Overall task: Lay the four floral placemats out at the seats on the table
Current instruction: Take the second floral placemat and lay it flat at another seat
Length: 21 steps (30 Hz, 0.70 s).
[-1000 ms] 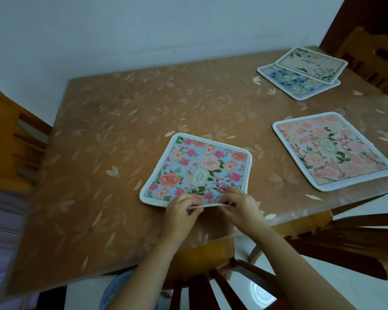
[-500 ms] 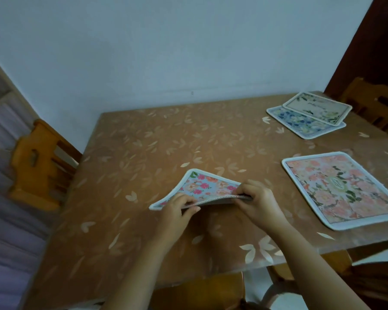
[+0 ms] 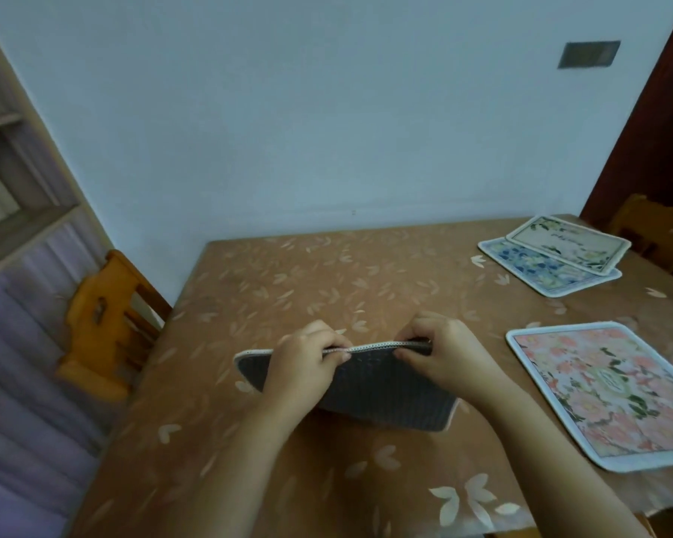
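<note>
L hand (image 3: 302, 361) pinching placemat (image 3: 370, 398) top edge | R hand (image 3: 445, 353) same | grey underside twd cam, lifted off table (image 3: 327, 273)

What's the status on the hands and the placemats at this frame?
Left hand and right hand both pinching lifted placemat, grey backing toward camera. Pink placemat flat at right. Two placemats overlapped at far corner. Nothing in the way.

You're sitting in a home dining room: leaf-print table (image 3: 327, 273) under your hands, wooden chair (image 3: 105, 324) left of your grip, floral placemats (image 3: 560, 254) laid right of it.
</note>
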{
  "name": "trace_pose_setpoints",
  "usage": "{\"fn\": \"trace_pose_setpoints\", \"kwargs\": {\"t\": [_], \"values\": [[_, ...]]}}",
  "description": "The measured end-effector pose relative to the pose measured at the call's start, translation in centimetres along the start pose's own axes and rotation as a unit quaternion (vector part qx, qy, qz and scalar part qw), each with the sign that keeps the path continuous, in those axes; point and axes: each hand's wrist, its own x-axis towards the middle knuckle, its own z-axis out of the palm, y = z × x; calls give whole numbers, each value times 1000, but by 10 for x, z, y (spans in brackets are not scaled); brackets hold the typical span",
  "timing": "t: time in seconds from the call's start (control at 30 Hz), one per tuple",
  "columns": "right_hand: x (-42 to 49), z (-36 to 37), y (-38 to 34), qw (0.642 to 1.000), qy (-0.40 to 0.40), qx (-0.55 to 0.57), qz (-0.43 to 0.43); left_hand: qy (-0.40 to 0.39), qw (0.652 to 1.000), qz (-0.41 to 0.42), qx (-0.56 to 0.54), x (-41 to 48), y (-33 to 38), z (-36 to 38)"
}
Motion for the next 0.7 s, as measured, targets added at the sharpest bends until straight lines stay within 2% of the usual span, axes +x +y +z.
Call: {"fn": "trace_pose_setpoints", "kwargs": {"t": [0.23, 0.43, 0.57, 0.7], "values": [[9, -5, -6, 995, -62, 73, 9, -66, 997, -43, -6, -4, 17, -20], [29, 8, 7, 997, -13, 78, -4, -94, 985, -148, 0, 8, 0, -38], [56, 14, 10, 995, 58, 84, -8, -17, 989, -145, 14, 32, -5, -37], [82, 16, 7, 977, 194, 80, -40, 102, 992, -10, 69, 54, -9, -35]]}}
